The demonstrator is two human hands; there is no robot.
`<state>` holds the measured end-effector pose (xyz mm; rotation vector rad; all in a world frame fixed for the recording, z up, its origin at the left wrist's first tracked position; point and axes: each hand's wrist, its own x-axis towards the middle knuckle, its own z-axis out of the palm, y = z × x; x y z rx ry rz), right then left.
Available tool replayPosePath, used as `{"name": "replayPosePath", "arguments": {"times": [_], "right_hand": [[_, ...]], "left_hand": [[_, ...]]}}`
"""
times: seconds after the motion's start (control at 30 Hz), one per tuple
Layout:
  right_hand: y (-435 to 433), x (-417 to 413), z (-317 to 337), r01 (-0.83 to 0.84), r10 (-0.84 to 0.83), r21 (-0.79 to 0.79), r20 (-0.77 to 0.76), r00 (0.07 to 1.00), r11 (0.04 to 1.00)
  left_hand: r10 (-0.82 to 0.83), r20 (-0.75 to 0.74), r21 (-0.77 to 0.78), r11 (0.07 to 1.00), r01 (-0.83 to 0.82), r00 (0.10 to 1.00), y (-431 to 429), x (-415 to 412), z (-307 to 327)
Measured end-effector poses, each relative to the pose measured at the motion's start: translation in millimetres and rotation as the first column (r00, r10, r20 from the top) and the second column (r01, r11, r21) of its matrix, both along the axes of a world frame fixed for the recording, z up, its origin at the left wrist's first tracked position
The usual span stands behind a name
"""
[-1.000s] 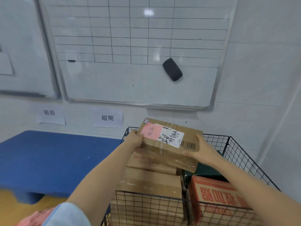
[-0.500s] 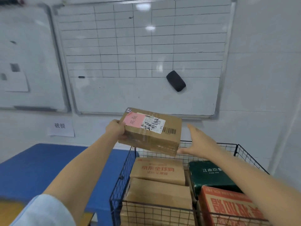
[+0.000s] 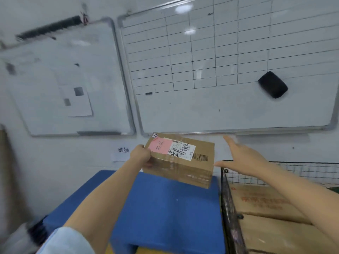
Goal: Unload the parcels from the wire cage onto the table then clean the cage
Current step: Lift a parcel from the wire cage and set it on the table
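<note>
Head view, K: left hand (image 3: 140, 155) grips the left end of the taped parcel (image 3: 183, 167), fingers curled round that end. Right hand (image 3: 245, 160) is spread flat and holds nothing, just off the parcel's right end. Thumb tip is very near the corner. Contact or not, can't tell.

M: Parcel position?

K: In the air, tilted, over the far edge of the blue table (image 3: 165, 208), just left of the wire cage (image 3: 229, 208). Not set down yet.

M: So a one-ended hold. Box will likely droop on the free side.

K: Agreed. I'd get the right palm under the free end, lower it level with the same face up, and land it toward the back left of the table. That leaves room for the rest. Mind the cage's top wire on that side.

M: What can't we see?

K: Left fingers under the box are hidden. Cage is cut off right and bottom. Only brown cartons (image 3: 266, 200) show inside, red print blurred, count unknown. Cage floor isn't visible, so no read on how dirty it is. Bottom-left corner past the sleeve (image 3: 67, 241) is motion blur. No cleaning cloth in view.
</note>
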<state>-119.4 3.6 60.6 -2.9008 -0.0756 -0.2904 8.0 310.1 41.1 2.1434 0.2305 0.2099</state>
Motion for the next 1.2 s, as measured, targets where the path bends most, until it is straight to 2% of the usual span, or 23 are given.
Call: {"name": "replayPosePath", "arguments": {"times": [0.07, 0.23, 0.4, 0.6, 0.73, 0.87, 0.97, 1.2], "right_hand": [[30, 14, -6, -0.001, 0.002, 0.040, -0.041, 0.999, 0.999], [91, 51, -29, -0.015, 0.024, 0.077, -0.113, 0.993, 0.997], [131, 85, -46, -0.071, 0.082, 0.055, -0.239, 0.968, 0.996], [185, 130, -62, -0.089, 0.089, 0.013, -0.273, 0.958, 0.996], [238, 156, -75, -0.100, 0.107, 0.041, -0.284, 0.953, 0.994], [297, 183, -90, -0.064, 0.080, 0.062, -0.313, 0.946, 0.996], [342, 202, -102, -0.037, 0.061, 0.076, -0.348, 0.935, 0.996], [430, 242, -129, 0.048, 0.003, 0.117, -0.404, 0.915, 0.992]], "left_hand": [[0.000, -0.035, 0.059, 0.998, 0.002, 0.999, 30, 8, -11], [-0.002, -0.105, -0.055, 0.998, -0.003, 0.994, 85, 29, -40], [0.049, -0.167, -0.021, 0.998, -0.053, 0.985, 122, 48, -59], [0.120, -0.215, -0.056, 0.989, -0.135, 0.969, 183, 75, -72], [0.097, -0.246, -0.116, 0.985, -0.129, 0.964, 238, 114, -89], [0.082, -0.271, -0.072, 0.992, -0.106, 0.959, 295, 159, -113], [0.060, -0.229, 0.022, 0.998, -0.056, 0.971, 332, 171, -111], [0.027, -0.212, 0.021, 1.000, -0.023, 0.977, 397, 212, -128]]}}
